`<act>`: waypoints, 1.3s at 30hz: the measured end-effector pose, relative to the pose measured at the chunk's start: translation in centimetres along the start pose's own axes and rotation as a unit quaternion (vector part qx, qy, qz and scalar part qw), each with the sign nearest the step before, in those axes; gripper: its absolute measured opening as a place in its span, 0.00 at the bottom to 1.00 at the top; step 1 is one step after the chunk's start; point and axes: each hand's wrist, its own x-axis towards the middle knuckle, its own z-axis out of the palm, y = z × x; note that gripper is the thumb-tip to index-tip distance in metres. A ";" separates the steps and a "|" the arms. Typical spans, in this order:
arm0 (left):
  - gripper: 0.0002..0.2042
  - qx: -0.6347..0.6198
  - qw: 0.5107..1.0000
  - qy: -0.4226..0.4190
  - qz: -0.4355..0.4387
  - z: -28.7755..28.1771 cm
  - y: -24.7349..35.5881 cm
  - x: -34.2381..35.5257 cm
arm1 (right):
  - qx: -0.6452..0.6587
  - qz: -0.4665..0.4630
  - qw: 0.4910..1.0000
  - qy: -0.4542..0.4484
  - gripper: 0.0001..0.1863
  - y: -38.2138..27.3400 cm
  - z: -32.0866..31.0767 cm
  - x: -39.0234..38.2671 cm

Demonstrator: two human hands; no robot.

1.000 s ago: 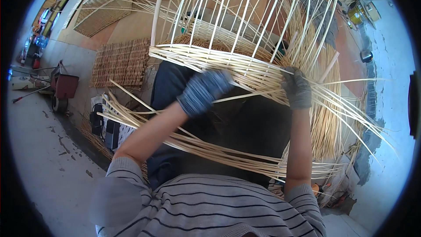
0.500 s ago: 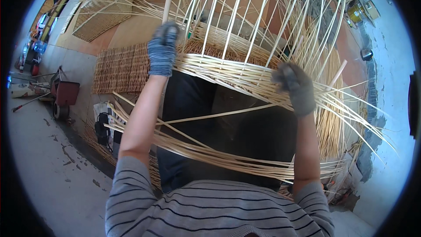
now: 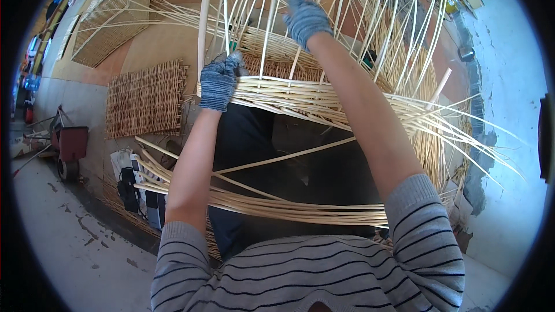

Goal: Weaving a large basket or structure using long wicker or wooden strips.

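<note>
Two flat woven wicker panels are leaning against the tan wall: a darker one low down, a paler one higher up and to its left. A red wheeled cart is standing on the grey concrete floor beside the wall. Dark boxy items are sitting on the floor just beneath the darker panel. A pale blue wall is showing flaking patches at far right.

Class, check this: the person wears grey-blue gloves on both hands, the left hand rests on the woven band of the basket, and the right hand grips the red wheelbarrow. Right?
Not quite. In the head view the right hand grips an upright cane of the basket, not the wheelbarrow, which stands untouched by the wall. The gloves and the left hand are as stated.
</note>
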 end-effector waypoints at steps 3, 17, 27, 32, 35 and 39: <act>0.11 0.097 0.995 -0.016 -0.012 -0.3 0.8 0.4 | -0.085 0.094 0.990 -0.060 0.33 1.4 -2.5 1.5; 0.36 0.268 0.941 -0.131 -0.158 -0.9 5.3 2.8 | -0.108 0.075 0.982 -0.134 0.26 0.6 -3.7 -0.7; 0.13 0.112 0.950 -0.245 -0.157 3.4 7.7 2.0 | 0.733 0.372 0.535 -0.198 0.19 6.4 -6.8 -24.7; 0.14 0.573 0.814 -0.020 0.095 7.7 10.0 -0.9 | 0.808 0.338 0.448 0.179 0.16 12.3 -6.1 -26.7; 0.14 0.268 0.857 -0.043 0.439 12.2 11.0 -4.0 | 0.830 0.337 0.404 0.188 0.10 13.7 -6.3 -27.0; 0.24 0.496 0.810 -0.297 0.100 18.1 9.9 -5.4 | 0.802 0.382 0.400 0.226 0.08 14.1 -6.5 -28.0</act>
